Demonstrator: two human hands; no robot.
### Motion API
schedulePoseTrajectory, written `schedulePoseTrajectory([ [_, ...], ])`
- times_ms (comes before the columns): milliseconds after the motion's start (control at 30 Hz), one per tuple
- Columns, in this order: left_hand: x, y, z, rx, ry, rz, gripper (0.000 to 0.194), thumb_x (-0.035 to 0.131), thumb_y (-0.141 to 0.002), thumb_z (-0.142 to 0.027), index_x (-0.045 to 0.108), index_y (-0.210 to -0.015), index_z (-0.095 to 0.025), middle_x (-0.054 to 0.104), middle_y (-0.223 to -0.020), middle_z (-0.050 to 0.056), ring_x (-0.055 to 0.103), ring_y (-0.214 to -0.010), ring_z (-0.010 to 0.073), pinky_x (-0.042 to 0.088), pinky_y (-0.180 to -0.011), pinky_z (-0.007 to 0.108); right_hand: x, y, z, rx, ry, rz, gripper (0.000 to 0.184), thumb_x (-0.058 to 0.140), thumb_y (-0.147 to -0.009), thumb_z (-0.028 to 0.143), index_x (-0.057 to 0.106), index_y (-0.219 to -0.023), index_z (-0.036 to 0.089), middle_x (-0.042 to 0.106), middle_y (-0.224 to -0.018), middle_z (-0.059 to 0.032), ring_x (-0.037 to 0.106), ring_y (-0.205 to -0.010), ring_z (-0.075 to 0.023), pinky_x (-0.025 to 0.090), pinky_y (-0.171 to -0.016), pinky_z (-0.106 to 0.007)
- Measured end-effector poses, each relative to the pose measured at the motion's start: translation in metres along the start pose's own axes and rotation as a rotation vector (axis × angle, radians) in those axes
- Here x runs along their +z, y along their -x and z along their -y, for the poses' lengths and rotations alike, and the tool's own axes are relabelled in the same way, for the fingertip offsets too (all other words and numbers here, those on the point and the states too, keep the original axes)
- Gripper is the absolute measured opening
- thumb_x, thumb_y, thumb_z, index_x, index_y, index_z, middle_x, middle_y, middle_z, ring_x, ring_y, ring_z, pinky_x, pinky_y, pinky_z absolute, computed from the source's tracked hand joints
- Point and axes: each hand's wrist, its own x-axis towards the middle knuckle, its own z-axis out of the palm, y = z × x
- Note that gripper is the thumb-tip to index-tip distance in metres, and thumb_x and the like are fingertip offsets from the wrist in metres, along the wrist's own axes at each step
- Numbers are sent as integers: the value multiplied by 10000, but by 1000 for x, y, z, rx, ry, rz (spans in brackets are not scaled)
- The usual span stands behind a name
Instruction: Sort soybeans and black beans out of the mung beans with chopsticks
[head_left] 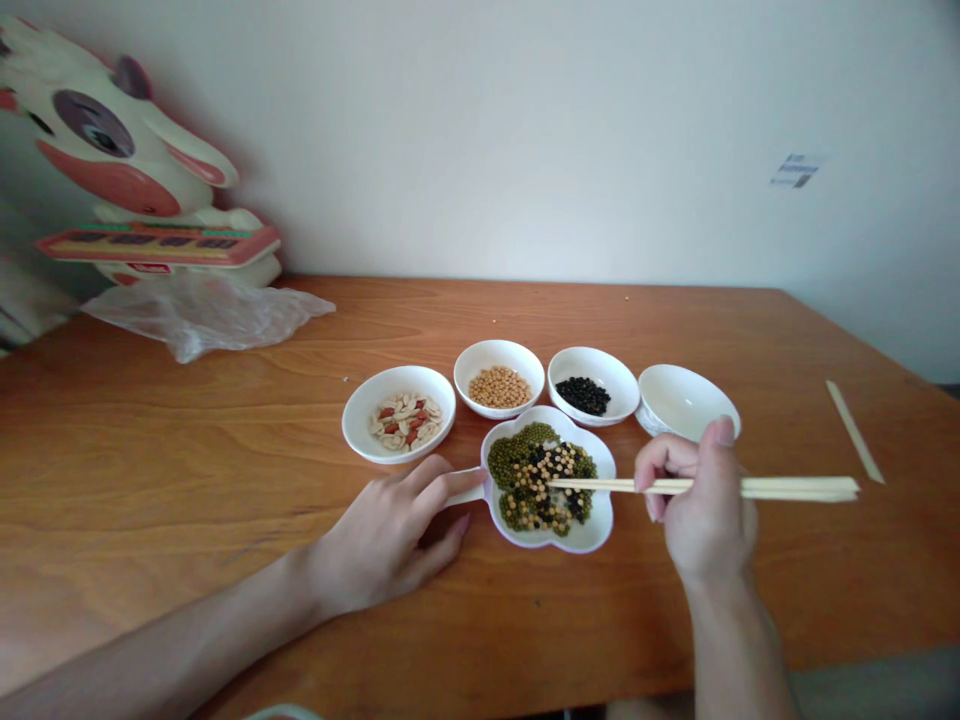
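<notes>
Left hand [401,525]: fingers closed on dish [606,505] handle, likely steadying it. Right hand [705,500]: curled round chopsticks [787,488], tips among mixed beans [536,470].

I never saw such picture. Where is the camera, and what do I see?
The one picture comes from a camera on a person's head, looking forward and down. No machine shows: both bare hands are that person's. The left hand has fingers on the handle of a flower-shaped dish of mixed beans; the right hand holds chopsticks, their tips in the beans. On the table, behind the dish, are four bowls; three hold seeds, yellow beans and black beans.
</notes>
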Motion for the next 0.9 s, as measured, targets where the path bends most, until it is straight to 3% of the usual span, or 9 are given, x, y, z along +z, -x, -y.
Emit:
schedulePoseTrajectory([
  [333,0,2,-2,-18,7,-1,535,591,-1048,-202,431,-1547,-312,678,-1215,82,739,-1016,237,657,-913,431,25,-1,8,-62,-89,-22,858,273,-1029,807,648,-545,205,517,-421,-26,489,-406,-134,355,-426,-288],
  [533,0,1,-2,-8,3,-15,533,599,-1044,-200,444,-1542,-308,688,-1219,82,747,-1014,233,660,-920,422,9,4,23,-12,-160,-61,872,213,-1018,814,500,-415,251,415,-365,-33,426,-393,-141,302,-425,-321],
  [700,-1,0,-2,9,-11,-16,513,593,-1045,-204,453,-1531,-293,687,-1217,90,749,-1022,240,666,-917,431,-10,6,19,-19,-169,-37,878,213,-1019,818,445,-380,262,355,-336,-23,380,-380,-133,289,-444,-332],
  [900,-2,0,-2,18,-31,-19,510,591,-1042,-210,457,-1529,-283,690,-1216,93,754,-1026,243,668,-931,437,7,6,12,69,-114,-5,860,290,-1019,818,526,-442,226,381,-354,-3,368,-352,-112,228,-395,-306],
])
